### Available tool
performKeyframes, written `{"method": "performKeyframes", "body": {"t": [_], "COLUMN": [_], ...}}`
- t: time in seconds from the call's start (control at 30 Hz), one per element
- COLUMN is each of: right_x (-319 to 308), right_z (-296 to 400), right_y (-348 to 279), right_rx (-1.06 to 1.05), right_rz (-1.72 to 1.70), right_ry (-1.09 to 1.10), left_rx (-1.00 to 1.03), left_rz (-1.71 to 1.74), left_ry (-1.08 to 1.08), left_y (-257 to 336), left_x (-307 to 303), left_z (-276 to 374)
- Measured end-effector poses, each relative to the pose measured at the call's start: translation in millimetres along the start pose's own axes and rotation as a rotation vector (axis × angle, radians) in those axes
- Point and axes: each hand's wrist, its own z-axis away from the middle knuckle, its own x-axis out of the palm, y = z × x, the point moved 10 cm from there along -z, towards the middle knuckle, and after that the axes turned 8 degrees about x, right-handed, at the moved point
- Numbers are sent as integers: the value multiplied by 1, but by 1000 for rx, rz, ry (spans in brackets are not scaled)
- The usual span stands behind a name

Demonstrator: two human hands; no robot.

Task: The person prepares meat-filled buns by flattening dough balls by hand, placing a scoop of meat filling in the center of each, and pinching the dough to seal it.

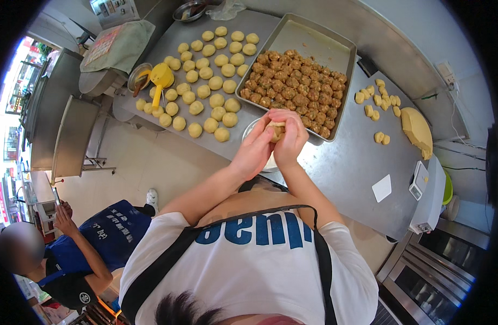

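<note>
My left hand (255, 148) and my right hand (291, 138) are cupped together around a dough ball (277, 132), whose yellow dough shows between the fingers. Beneath them, partly hidden, is a round metal bowl (249, 129) with something whitish in it. A metal tray (351, 53) just beyond my hands holds many brown filling balls (291, 81) in rows. To its left, rows of smooth yellow dough balls (215, 83) lie on the steel table (334, 162). Small cut dough pieces (368, 110) and a large dough block (416, 128) lie at the right.
A yellow plastic scoop (161, 76) rests by a metal bowl (134, 77) at the table's left. A white scraper (381, 188) and a digital scale (418, 180) are at the right. Another person (107, 235) in a blue apron is at the lower left, holding a phone-like object.
</note>
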Motion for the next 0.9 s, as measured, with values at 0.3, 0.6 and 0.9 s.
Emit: {"method": "performKeyframes", "body": {"t": [0.3, 0.6, 0.9], "right_x": [19, 24, 14], "right_z": [7, -6, -7], "right_y": [-28, -41, -36], "right_rx": [-284, -151, -251], "right_rz": [241, 154, 198], "right_ry": [-166, -246, -93], "left_rx": [168, 91, 109], "left_rz": [-408, -198, -120], "left_ry": [-101, -83, -138], "left_y": [7, 9, 5], "left_x": [-9, -14, 2], "left_z": [8, 0, -6]}}
